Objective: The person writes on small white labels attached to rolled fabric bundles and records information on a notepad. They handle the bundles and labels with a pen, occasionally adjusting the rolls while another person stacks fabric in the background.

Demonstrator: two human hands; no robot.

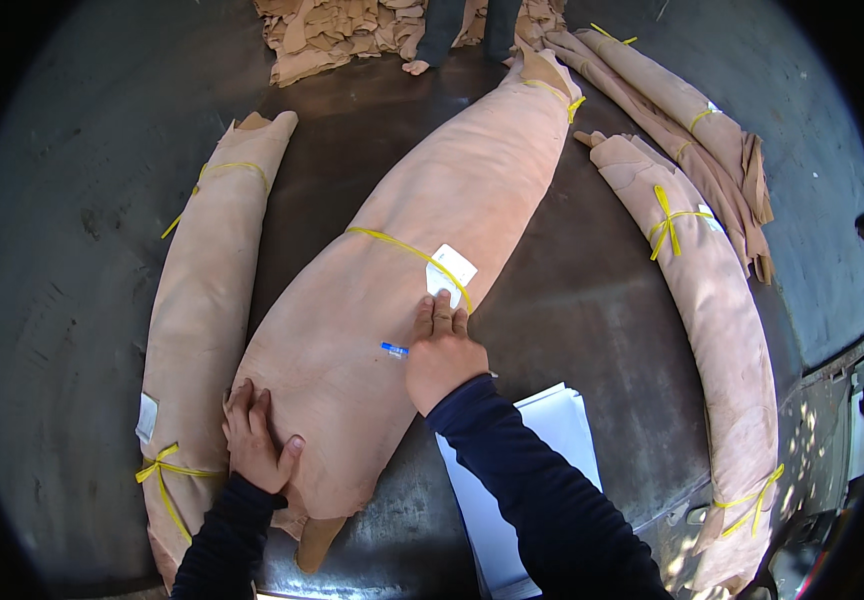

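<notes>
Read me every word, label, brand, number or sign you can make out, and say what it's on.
None can be read.
White tag under the yellow tie on the middle hide roll, at the right hand: faint marks, too small to read.
White tags on the left roll, near-right roll and far-right roll: too small.
Paper sheets: no legible writing.

Tied rolls (382, 290) are being borne left, centre and right by the dark surface (602, 330); papers (562, 435) near, stacked pieces (337, 42) far.

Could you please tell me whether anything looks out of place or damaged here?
Nothing looks spilled. At the upper right, though, the darker bundle looks loosely folded, with a ragged end, unlike the smoother tied roll to its left.
</notes>
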